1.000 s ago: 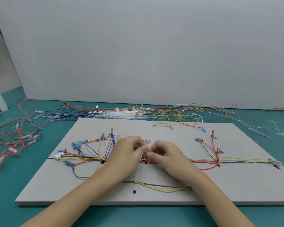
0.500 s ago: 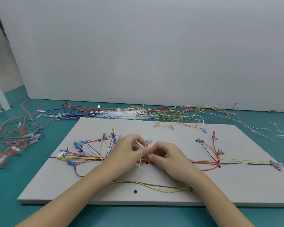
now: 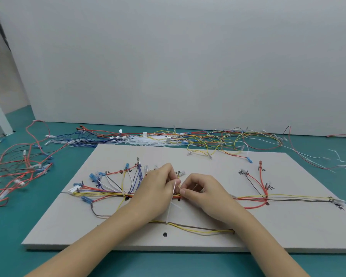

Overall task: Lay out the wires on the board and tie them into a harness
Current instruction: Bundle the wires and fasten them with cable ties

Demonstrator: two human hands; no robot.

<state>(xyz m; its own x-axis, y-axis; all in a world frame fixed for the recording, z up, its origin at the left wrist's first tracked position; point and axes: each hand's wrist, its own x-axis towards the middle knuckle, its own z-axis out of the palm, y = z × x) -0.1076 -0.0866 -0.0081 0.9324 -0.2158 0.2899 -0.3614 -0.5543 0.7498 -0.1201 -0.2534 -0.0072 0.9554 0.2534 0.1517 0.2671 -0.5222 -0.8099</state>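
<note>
A pale grey board (image 3: 208,242) lies on the teal table. Coloured wires (image 3: 106,193) run along its middle line, fanning out at the left and branching at the right (image 3: 263,188). At the board's centre my left hand (image 3: 155,188) pinches a white cable tie (image 3: 171,202) whose tail hangs down toward me. My right hand (image 3: 203,191) pinches the tied spot of the wire bundle beside it, fingertips almost touching the left hand. A yellow and brown wire pair (image 3: 200,229) loops along the board's near side.
Loose wires lie heaped on the table at the left (image 3: 18,170) and along the back edge (image 3: 218,138), with a pile of white cable ties (image 3: 148,141) behind the board. Cut tie ends (image 3: 340,160) lie at the far right. A white wall stands behind.
Both hands stay at the board's centre on the cable tie; the fingers shifted slightly and the tie's tail now hangs straighter. The head camera tilted up a little.
</note>
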